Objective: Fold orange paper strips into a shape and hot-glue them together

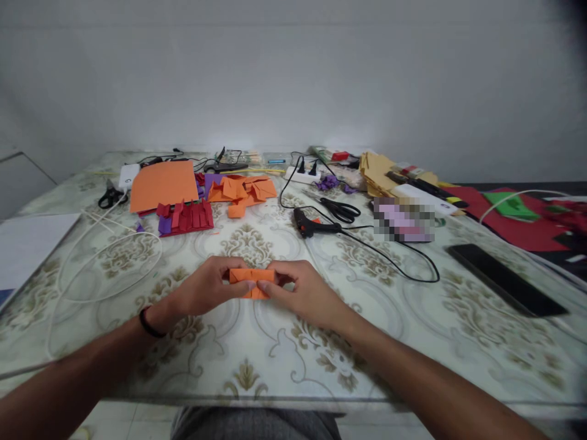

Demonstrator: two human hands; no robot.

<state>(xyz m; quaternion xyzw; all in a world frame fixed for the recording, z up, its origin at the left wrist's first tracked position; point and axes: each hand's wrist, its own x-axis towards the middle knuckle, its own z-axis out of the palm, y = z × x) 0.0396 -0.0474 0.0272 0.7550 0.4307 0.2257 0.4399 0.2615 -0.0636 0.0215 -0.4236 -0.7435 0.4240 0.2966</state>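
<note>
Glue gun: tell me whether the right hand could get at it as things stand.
Probably yes. The glue gun lies just beyond the right hand with bare table between them. But that hand and the left hand both pinch the orange paper, so it must let go first.

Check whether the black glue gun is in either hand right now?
No, the black glue gun lies on the table, while both hands hold the small folded orange paper.

orange folded paper (251, 280) partly hidden by fingers, blurred patch (403, 220) unreadable, both forearms cut off
</note>
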